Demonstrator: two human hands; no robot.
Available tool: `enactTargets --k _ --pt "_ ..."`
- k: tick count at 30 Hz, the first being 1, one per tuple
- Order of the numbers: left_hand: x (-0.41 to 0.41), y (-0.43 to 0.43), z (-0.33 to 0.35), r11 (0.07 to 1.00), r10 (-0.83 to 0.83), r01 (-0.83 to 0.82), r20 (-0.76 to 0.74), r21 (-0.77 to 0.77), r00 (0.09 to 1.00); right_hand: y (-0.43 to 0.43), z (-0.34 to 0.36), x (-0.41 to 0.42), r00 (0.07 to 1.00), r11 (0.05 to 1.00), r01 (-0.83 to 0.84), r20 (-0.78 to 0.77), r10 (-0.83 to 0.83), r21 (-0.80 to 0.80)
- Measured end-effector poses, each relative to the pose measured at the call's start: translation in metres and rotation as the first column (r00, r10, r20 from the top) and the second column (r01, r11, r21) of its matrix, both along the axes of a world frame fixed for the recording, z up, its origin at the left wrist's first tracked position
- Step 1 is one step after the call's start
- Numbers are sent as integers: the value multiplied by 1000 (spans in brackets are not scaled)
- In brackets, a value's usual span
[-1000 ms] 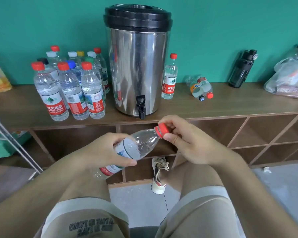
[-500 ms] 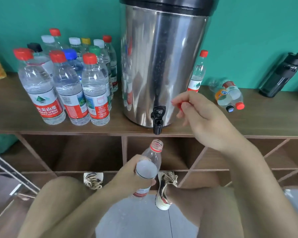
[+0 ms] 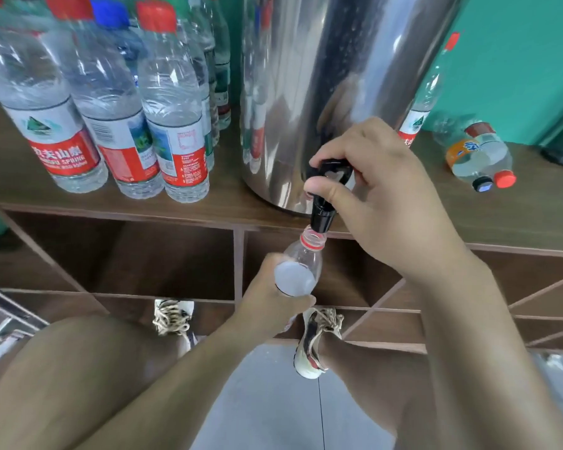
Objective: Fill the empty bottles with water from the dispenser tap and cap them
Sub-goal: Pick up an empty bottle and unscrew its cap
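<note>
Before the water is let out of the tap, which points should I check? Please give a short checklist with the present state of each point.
1. Bottle mouth open: ok, the bottle has no cap on it.
2. Mouth under the spout: ok, it sits right below the tap.
3. Bottle held firmly: ok, the left hand wraps around its body.
4. Hand on the tap handle: ok, the right hand pinches it with thumb and fingers.
5. Water running: cannot tell, no stream is visible.
6. Loose cap kept ready: cannot tell, it is not in view.
</note>
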State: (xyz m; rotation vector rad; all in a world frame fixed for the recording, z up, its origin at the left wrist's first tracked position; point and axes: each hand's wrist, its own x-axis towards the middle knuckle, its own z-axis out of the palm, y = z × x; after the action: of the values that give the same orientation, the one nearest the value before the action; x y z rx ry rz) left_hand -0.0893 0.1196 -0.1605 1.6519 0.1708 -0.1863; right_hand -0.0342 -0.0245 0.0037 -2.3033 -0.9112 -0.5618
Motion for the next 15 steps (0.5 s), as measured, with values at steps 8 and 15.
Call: enactTargets --k 8,15 --pt "0 1 4 1000 -24 24 37 1 999 8 1 -1 999 999 30 41 -29 -20" --pt "1 3 4 999 -41 42 34 -25 999 5 -9 -8 966 1000 -29 258 25 11"
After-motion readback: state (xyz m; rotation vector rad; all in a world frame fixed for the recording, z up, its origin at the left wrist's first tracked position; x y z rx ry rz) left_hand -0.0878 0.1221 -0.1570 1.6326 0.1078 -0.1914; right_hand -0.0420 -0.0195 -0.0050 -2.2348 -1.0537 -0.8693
